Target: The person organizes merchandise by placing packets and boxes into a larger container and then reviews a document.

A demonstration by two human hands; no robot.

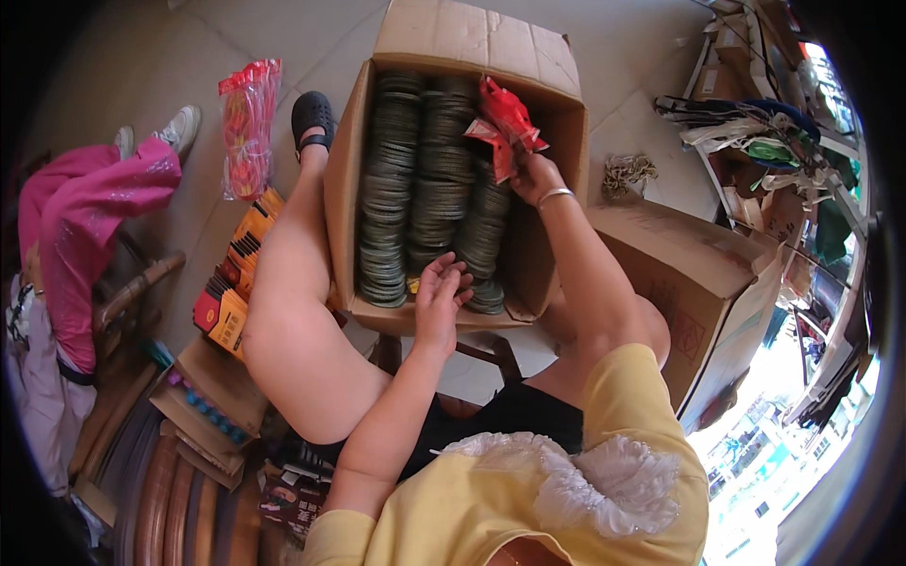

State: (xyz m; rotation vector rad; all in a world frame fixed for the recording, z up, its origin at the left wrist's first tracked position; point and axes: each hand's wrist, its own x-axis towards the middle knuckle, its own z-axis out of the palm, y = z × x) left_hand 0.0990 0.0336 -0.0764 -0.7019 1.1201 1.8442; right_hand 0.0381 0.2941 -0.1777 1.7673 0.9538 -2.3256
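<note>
Right grip [536,177] is clamping red packets [507,118] over the upper right of the cardboard box [472,30]. Left grip [439,300] is reaching over the box's near edge, loosely spread; contact unclear. Dark green discs [441,174] are standing packed inside in rows. Left, a bagged red bundle [249,132] is lying on the floor [326,42]; right, a second carton [684,274] is sitting nearby.

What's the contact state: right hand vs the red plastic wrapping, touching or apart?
Touching. The head view shows the right hand gripping the lower end of the red plastic wrapping, with no gap between them.
</note>
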